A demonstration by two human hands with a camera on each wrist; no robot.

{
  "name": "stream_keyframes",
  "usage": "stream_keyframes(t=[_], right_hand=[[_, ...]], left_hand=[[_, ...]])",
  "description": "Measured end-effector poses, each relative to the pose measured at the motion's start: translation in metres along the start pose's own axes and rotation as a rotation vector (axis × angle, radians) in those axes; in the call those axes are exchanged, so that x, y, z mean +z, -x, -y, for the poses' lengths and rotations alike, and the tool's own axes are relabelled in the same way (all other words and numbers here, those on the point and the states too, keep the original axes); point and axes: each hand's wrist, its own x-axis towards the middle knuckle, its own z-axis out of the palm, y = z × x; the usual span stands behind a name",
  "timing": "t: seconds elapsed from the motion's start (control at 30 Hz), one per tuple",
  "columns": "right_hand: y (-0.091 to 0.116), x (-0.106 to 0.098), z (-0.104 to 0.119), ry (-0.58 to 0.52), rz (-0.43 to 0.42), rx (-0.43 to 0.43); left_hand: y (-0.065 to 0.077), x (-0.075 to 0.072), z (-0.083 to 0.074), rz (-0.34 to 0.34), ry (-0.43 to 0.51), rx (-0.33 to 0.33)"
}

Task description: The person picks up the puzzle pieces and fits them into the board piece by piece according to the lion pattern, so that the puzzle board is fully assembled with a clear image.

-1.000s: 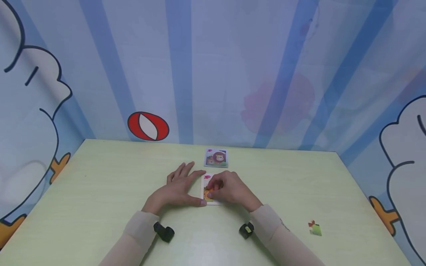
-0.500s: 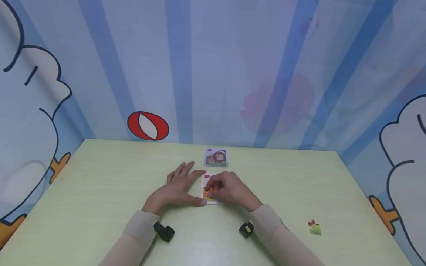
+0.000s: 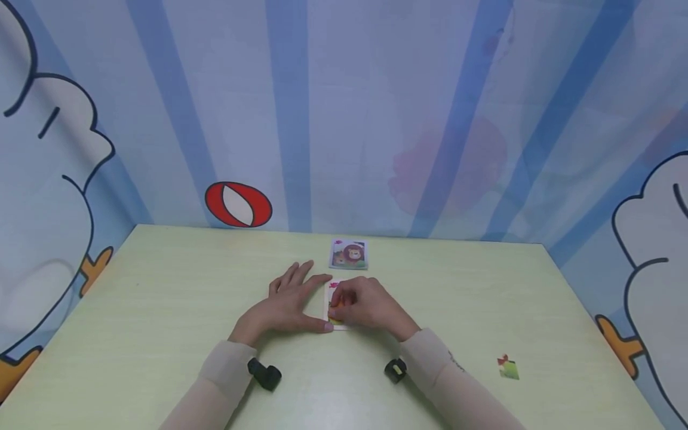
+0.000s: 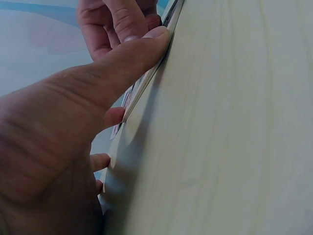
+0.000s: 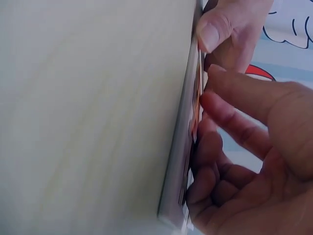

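Observation:
A small white-edged puzzle board (image 3: pixel 332 294) with a colourful picture lies between the two hands. My left hand (image 3: pixel 290 306) is spread flat on the table, with its thumb and forefinger touching the board's left corners. Over the board, my right hand (image 3: pixel 366 306) has curled fingers, and its thumb and forefinger pinch an orange puzzle piece (image 5: pixel 197 110) at the board's surface. The right wrist view shows the board's thick edge (image 5: pixel 177 147) side-on. Most of the board's right half is hidden under the right hand.
A square picture card with a lion (image 3: pixel 352 255) lies just behind the board. One loose green and red puzzle piece (image 3: pixel 507 368) is at the front right of the pale wooden table (image 3: pixel 161 334). A printed blue curtain (image 3: pixel 344 119) hangs along the table's back edge.
My right hand's thumb and fingertips have shifted slightly left over the board. The left hand, the lion card and the loose piece stay where they were.

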Motion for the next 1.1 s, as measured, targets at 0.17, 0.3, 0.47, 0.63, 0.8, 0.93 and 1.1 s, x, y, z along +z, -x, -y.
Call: stream_keyframes(t=[0.17, 0.3, 0.47, 0.63, 0.8, 0.93, 1.1], right_hand=[[-0.0016, 0.0046, 0.0054, 0.012, -0.027, 0.056], [-0.0031, 0.0063, 0.0076, 0.027, -0.042, 0.073], [-0.0035, 0.0059, 0.0078, 0.032, -0.043, 0.076], [-0.0039, 0.006, 0.0049, 0.032, -0.04, 0.07], [-0.0032, 0.0068, 0.003, 0.027, -0.032, 0.068], [-0.0026, 0.0067, 0.0038, 0.013, -0.025, 0.077], [-0.003, 0.0062, 0.0051, 0.01, -0.032, 0.087]], left_hand=[[-0.0007, 0.0031, 0.004, -0.013, 0.021, 0.016], [-0.0007, 0.004, 0.0051, -0.024, 0.046, 0.036], [-0.0019, 0.0029, 0.0031, -0.021, 0.023, 0.026], [-0.0021, 0.0003, 0.0003, -0.008, -0.005, 0.012], [-0.0004, 0.0, 0.0013, -0.014, 0.006, 0.013], [0.0007, 0.0002, 0.0017, -0.013, 0.015, 0.007], [0.0012, -0.0009, 0.0004, -0.007, 0.007, 0.007]])
